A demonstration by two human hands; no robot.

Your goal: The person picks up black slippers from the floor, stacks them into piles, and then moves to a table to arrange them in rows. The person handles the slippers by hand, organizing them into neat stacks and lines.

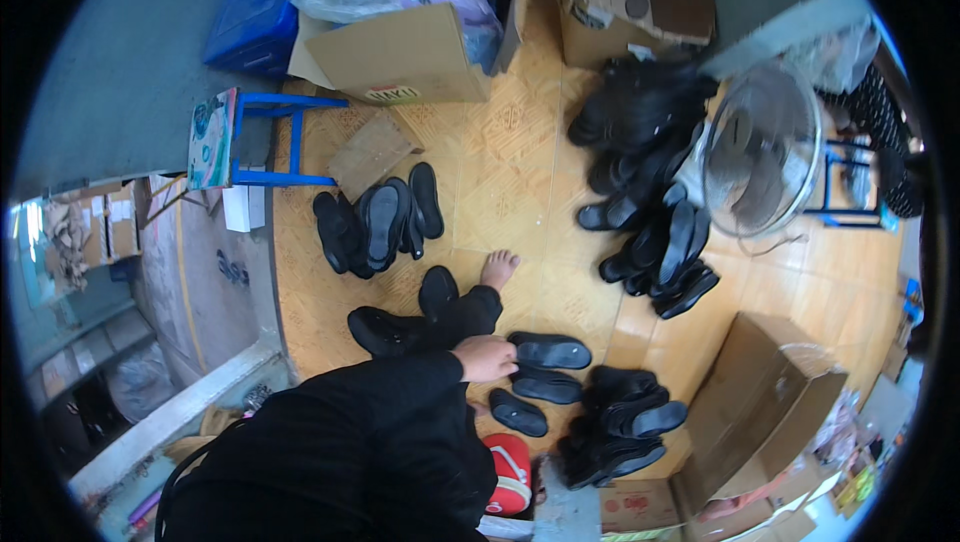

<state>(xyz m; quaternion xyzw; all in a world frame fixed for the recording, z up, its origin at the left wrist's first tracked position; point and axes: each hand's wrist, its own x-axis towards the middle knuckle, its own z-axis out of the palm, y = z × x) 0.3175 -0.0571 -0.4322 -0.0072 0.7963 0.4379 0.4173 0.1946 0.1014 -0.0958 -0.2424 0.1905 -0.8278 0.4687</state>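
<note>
Here, the left hand (pixel 487 358) is reaching rightward from a black sleeve (pixel 395 389), meeting the near end of a black shoe (pixel 555 351). Fingers are curling at that end; cannot tell whether they are gripping it or only resting there. Right hand is lying out of view, so cannot tell its fingers. The shoe is lying lengthwise, left to right, on the tiled floor (pixel 510 202). A second shoe (pixel 549 386) is sitting just below it in the view, a third shoe (pixel 518 412) lower and further left. A shoe pile (pixel 660 419) is lying just right of these. A bare foot (pixel 499 269) is showing above the hand. Farther up, a shoe cluster (pixel 382 227) is lying near a blue stool (pixel 297 142); a fan (pixel 765 147) is standing near a larger heap (pixel 640 117).
</note>
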